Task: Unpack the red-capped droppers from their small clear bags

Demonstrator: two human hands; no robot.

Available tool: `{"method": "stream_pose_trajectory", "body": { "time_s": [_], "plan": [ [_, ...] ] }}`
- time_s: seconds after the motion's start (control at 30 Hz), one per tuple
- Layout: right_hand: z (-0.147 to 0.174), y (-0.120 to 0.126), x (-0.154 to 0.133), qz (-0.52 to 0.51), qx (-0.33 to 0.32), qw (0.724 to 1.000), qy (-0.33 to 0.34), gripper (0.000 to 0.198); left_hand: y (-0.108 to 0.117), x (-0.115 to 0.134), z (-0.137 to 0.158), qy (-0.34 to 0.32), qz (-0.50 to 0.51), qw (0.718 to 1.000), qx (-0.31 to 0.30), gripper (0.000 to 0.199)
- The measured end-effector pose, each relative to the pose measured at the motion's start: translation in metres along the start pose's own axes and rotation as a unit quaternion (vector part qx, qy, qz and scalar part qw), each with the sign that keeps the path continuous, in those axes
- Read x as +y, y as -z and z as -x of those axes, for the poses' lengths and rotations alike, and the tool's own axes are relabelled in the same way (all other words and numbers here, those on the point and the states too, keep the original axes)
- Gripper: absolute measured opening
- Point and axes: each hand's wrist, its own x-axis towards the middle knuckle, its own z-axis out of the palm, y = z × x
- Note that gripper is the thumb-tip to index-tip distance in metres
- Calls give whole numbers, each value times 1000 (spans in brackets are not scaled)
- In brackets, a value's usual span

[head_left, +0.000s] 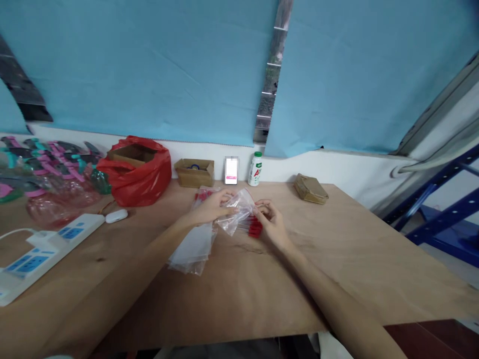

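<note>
Clear bag (240, 205) in hands (212, 208) (275, 224), contents unclear

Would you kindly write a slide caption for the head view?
Left hand and right hand hold a clear bag over a wooden table.

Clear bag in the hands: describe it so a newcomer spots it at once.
Above the wooden table, find the left hand and right hand. The glossy clear bag is held between them. Unlike the flat clear bags lying on the table, it is crumpled and held up.

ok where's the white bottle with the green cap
In the head view, the white bottle stands by the wall, just right of the phone, beyond the right hand.
</note>
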Motion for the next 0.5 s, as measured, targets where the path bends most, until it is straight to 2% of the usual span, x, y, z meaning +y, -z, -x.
{"method": "stream_pose_trajectory", "body": {
  "time_s": [0.3, 0.5],
  "plan": [
    [1, -1, -4, 0, 38, 999, 17, 35, 23, 13, 1, 20, -64, 998, 2, 61],
    [-1, 2, 2, 10, 96, 995, 32, 38, 35, -1, 3, 48, -54, 997, -28, 58]
  ]
}}
